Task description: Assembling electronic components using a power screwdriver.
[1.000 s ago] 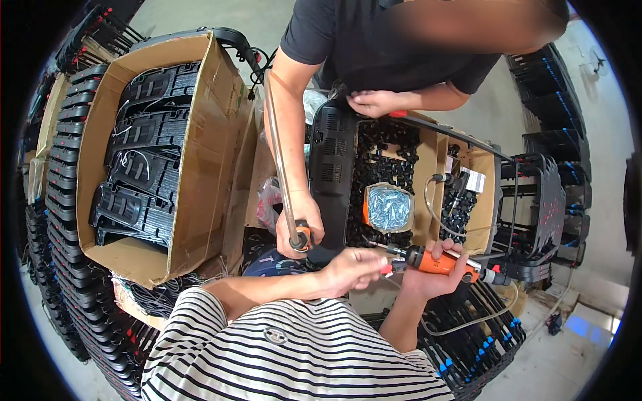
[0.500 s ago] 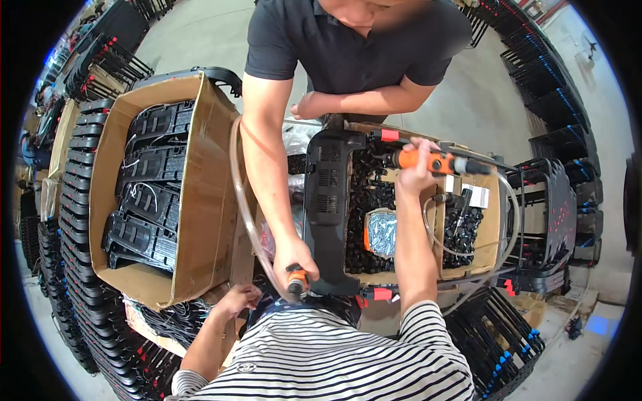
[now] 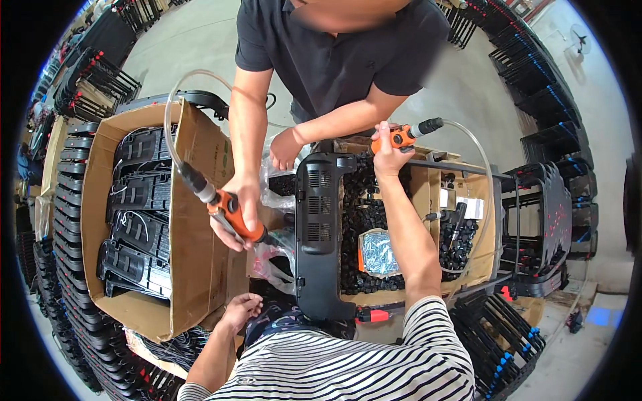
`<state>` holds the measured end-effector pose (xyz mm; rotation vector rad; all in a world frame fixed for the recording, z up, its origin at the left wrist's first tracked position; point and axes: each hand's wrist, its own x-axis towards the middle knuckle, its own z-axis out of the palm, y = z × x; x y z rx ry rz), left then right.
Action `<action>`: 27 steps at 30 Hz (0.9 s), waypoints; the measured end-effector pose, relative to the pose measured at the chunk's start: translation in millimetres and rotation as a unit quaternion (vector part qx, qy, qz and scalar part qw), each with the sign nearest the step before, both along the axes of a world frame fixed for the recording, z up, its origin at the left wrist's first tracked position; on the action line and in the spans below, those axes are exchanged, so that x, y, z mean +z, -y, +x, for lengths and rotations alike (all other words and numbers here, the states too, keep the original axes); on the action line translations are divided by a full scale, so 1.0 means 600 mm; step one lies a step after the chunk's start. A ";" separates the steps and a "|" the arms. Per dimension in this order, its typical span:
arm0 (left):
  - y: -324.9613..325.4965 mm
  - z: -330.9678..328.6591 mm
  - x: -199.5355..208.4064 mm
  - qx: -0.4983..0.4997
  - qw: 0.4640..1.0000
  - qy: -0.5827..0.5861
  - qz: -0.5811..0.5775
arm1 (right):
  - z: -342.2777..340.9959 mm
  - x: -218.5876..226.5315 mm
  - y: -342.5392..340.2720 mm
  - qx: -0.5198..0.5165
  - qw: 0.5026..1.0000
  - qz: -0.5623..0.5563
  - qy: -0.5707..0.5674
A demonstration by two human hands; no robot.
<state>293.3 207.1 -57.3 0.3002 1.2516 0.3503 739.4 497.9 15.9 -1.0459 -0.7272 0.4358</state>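
Observation:
My right hand point(image 3: 390, 159) grips an orange air screwdriver point(image 3: 401, 138), whose clear hose point(image 3: 487, 170) curves off to the right. The tool is held above the far edge of the parts box, near the far end of a long black plastic panel point(image 3: 319, 230). My left hand point(image 3: 242, 311) is by my lap, left of the panel's near end. Its fingers are curled together; whatever is in them is hidden or too small to make out. Opposite me, a co-worker's hand point(image 3: 235, 194) grips a second orange air screwdriver point(image 3: 237, 217), left of the panel.
At left stands a cardboard box point(image 3: 200, 220) of black plastic panels. Right of the long panel, an open parts box point(image 3: 418, 175) holds black fittings and a bag of screws point(image 3: 379, 252). A red-ended piece point(image 3: 373, 315) lies near me. Racks of black frames point(image 3: 545, 220) stand right.
The co-worker's screwdriver has moved from the panel's near end up and leftward toward the cardboard box. My right hand has moved away from me and left with its screwdriver. My left hand barely moved.

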 end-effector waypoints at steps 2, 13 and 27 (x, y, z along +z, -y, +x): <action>-0.044 0.039 0.031 -0.059 0.997 0.012 0.040 | 0.004 0.003 0.006 0.007 1.000 0.016 0.012; -0.291 0.399 0.156 -0.019 0.951 0.296 0.086 | -0.025 0.155 0.175 0.081 0.976 0.032 -0.200; -0.327 0.495 0.161 0.064 0.944 0.314 0.079 | -0.022 0.192 0.231 0.076 0.980 0.070 -0.171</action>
